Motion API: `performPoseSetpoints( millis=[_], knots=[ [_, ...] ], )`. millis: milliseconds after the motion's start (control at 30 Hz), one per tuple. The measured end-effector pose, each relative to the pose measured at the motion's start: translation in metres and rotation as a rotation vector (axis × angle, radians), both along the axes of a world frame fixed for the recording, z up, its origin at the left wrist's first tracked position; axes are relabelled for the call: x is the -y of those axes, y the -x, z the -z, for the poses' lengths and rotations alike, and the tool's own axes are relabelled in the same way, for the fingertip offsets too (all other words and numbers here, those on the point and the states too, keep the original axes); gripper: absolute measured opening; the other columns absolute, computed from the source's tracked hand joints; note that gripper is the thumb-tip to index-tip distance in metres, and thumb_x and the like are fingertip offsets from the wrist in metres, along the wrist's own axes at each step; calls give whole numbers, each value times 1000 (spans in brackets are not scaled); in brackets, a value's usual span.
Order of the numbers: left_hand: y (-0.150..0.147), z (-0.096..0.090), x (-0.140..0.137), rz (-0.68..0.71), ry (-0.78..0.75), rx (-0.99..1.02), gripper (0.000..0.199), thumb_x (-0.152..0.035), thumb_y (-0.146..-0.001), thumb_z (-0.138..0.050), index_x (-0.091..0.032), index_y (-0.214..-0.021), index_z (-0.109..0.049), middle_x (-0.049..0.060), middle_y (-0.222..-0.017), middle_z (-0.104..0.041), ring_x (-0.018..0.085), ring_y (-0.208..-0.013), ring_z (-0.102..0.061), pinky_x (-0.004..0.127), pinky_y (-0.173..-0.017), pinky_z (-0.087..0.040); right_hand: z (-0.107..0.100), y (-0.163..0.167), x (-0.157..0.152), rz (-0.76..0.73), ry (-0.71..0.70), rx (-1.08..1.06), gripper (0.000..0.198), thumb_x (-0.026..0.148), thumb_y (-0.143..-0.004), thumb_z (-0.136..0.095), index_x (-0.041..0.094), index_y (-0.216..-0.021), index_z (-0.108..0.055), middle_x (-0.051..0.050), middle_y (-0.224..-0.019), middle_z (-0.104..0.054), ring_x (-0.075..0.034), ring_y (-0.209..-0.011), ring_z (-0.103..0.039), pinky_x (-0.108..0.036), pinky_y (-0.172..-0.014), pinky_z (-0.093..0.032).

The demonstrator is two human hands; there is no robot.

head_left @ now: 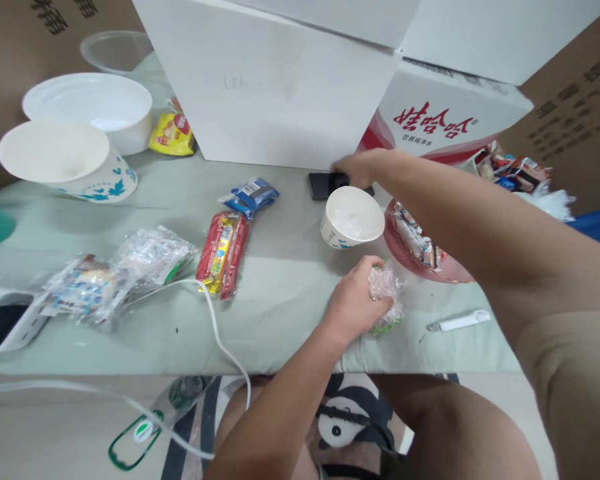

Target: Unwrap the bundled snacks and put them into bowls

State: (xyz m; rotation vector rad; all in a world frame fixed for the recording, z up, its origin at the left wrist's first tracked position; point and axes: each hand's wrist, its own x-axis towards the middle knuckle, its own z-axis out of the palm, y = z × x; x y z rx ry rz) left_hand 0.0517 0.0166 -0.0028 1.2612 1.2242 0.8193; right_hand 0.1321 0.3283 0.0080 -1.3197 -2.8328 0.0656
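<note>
My left hand (357,300) is closed round a crinkled clear plastic packet (387,290) with green edges, just above the table near its front. My right arm stretches across to the back, where my right hand (363,168) grips a dark phone (323,185) lying by the white box. Part of the phone and some fingers are hidden. Between my two hands stands a white paper bowl (355,217) with a blue pattern. To its right, a pink plastic dish (403,250) holds wrapped snacks, partly covered by my right forearm.
Red-and-yellow snack sticks (223,257) and a blue packet (253,197) lie left of centre. A white cable (215,327) crosses the front edge. A white box cutter (460,321) lies at right. Paper tubs (75,160) stand at left; a large white box (280,100) blocks the back.
</note>
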Motion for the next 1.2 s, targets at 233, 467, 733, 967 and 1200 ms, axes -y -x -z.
performPoseSetpoints(
  millis=[233, 467, 733, 967, 1200],
  knots=[
    [-2, 1, 0, -4, -7, -23, 53, -21, -72, -69, -28, -122, -56, 1, -93, -64, 23, -93, -63, 35, -91, -49, -19, 12, 12, 37, 169, 305, 48, 35, -58, -94, 16, -98, -76, -8, -105, -76, -29, -104, -70, -44, -91, -51],
    [-2, -4, 0, -19, -14, -28, 53, -20, -72, -68, -29, -122, -54, -3, -82, -60, 20, -80, -60, 33, -84, -47, -111, -23, 89, 130, -15, 194, 45, 43, -86, -59, 7, -108, -74, 3, -77, -69, -16, -87, -72, -32, -83, -48],
    [-3, -4, 2, -49, -49, 59, 53, -21, -71, -69, -27, -122, -52, -6, -74, -53, 15, -67, -53, 29, -71, -44, -48, -215, 339, 467, -367, -476, 24, 22, -85, -56, 39, -98, -67, -4, -73, -68, -27, -62, -64, -45, -60, -53],
    [-10, 0, 7, -88, -43, 304, 50, -23, -73, -67, -27, -117, -42, -7, -74, -46, 10, -61, -43, 23, -60, -38, 51, -263, 369, 372, -96, -267, 36, 33, -89, -50, 24, -117, -70, -14, -127, -70, -39, -129, -59, -64, -103, -46],
    [-3, 8, 10, -116, -152, 121, 25, -24, -79, -62, -24, -101, -49, -6, -74, -45, 9, -60, -40, 23, -61, -35, 3, -219, 371, 507, 35, -680, 24, 45, -94, -55, 23, -97, -65, -5, -78, -71, -22, -69, -68, -36, -62, -52]
  ],
)
